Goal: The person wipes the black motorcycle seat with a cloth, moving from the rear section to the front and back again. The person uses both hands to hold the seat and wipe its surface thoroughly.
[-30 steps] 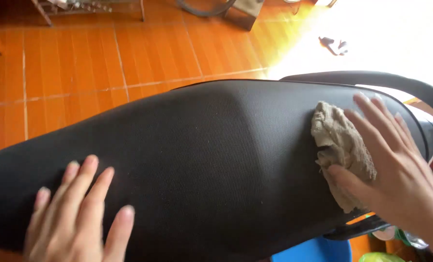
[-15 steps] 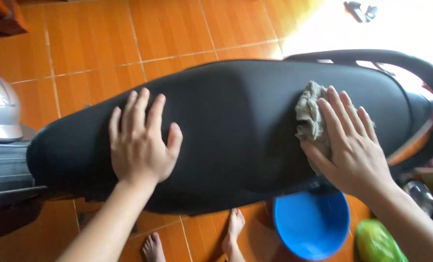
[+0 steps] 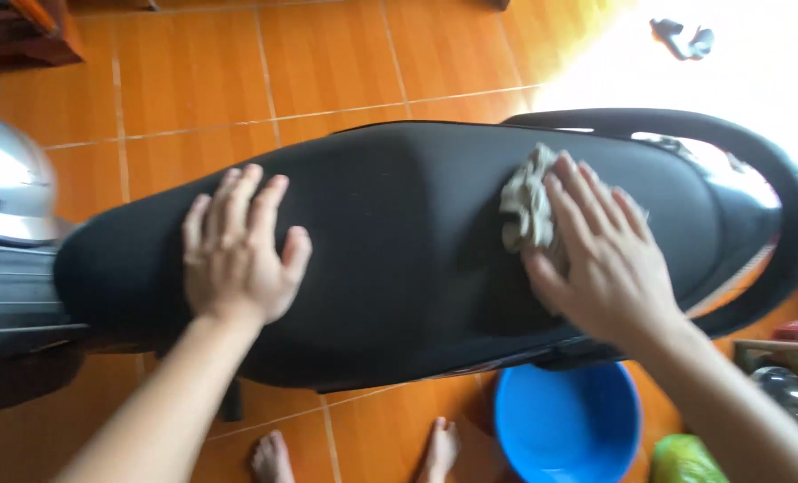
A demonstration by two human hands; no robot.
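Observation:
A long black motorbike seat runs across the head view. My left hand lies flat on its left part, fingers spread, holding nothing. My right hand presses a crumpled grey cloth onto the right part of the seat; the palm covers most of the cloth. A black grab rail curves around the seat's right end.
A blue basin stands on the orange tiled floor below the seat, beside my bare feet. A silver rounded bike part is at the left edge. A green object lies at the bottom right.
The view has pulled back to take in the whole seat. My left hand has gone from the near edge up onto the seat's left part; my right hand and cloth have slid left along the seat.

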